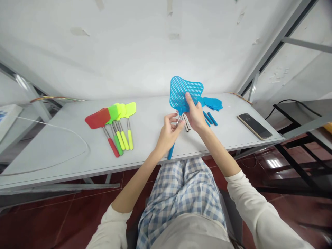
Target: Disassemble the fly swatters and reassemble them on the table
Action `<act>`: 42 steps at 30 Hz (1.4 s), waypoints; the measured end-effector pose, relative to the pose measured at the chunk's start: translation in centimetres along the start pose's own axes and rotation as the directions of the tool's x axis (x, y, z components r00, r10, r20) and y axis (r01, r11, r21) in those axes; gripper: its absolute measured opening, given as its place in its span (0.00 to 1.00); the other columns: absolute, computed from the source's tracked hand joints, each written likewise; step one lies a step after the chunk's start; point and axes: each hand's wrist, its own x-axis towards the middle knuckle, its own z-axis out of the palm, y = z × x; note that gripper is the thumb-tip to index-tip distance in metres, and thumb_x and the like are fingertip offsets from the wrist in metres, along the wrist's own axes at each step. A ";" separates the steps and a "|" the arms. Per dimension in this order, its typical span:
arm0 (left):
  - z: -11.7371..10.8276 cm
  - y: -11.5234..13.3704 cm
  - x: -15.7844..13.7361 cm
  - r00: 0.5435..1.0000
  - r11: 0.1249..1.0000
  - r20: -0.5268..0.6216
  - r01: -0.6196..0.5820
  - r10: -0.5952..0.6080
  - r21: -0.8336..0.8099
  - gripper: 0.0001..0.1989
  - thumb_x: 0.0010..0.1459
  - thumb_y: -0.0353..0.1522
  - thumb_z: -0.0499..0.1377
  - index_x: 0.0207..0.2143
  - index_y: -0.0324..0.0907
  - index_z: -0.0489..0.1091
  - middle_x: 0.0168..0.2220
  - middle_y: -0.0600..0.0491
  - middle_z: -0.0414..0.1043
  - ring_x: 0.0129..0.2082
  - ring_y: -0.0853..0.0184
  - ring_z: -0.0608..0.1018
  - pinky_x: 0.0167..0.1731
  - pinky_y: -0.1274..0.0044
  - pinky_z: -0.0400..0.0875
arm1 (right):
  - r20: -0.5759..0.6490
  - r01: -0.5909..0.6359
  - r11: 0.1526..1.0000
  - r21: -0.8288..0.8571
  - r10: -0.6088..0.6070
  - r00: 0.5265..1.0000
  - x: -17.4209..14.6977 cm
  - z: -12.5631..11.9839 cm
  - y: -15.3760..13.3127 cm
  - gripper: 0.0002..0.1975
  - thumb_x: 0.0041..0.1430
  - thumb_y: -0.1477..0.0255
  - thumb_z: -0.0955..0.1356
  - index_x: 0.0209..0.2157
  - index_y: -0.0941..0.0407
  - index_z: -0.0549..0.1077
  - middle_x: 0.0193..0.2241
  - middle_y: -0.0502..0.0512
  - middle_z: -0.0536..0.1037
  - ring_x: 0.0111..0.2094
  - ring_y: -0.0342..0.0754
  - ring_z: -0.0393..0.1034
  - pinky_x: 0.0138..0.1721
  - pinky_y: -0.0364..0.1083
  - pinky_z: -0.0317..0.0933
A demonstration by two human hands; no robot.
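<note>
A blue fly swatter point(185, 90) is held up over the table, its perforated head toward the wall and its blue handle point(171, 151) toward me. My left hand point(169, 129) is closed around the metal rod just below the head. The fingers of my right hand point(195, 112) grip the head's right side, thumb on its face. Beneath and beside my hands lie metal tubes point(187, 126), partly hidden. Right of my right hand are loose blue handles point(213, 118) and a small pile of blue swatter heads point(213, 103).
Several whole fly swatters lie fanned out at left: a red one point(98, 119), a green one point(113, 113) and yellow ones point(130, 109). A phone point(254, 126) lies near the table's right end. A thin white cable point(75, 131) loops across the left side. Metal frame posts flank the table.
</note>
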 end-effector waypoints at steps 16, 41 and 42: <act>-1.3 0.5 -2.6 0.787 0.799 0.543 0.513 -0.293 -0.313 0.18 0.62 0.45 0.53 0.29 0.40 0.61 0.22 0.58 0.59 0.20 0.77 0.64 0.21 0.83 0.61 | -0.211 0.104 0.970 -0.218 -0.151 0.966 4.2 -3.4 -0.5 0.33 0.58 0.43 0.57 0.50 0.54 0.68 0.42 0.59 0.75 0.46 0.52 0.73 0.37 0.50 0.69; -1.5 3.4 1.7 0.840 0.683 0.451 0.520 -0.301 -0.513 0.15 0.58 0.43 0.59 0.31 0.42 0.60 0.19 0.65 0.41 0.13 0.81 0.45 0.12 0.88 0.37 | -0.543 -0.118 0.886 -0.448 -0.165 0.824 13.3 -20.0 0.7 0.06 0.66 0.71 0.62 0.40 0.60 0.65 0.32 0.48 0.68 0.29 0.37 0.64 0.29 0.39 0.63; -1.2 3.3 1.9 0.839 0.658 0.445 0.530 -0.313 -0.536 0.13 0.58 0.42 0.59 0.32 0.42 0.62 0.19 0.65 0.42 0.13 0.81 0.45 0.12 0.88 0.38 | -0.464 -0.083 0.858 -0.506 -0.190 0.865 13.4 -20.2 1.9 0.09 0.65 0.69 0.64 0.43 0.61 0.67 0.35 0.51 0.71 0.31 0.38 0.66 0.31 0.41 0.66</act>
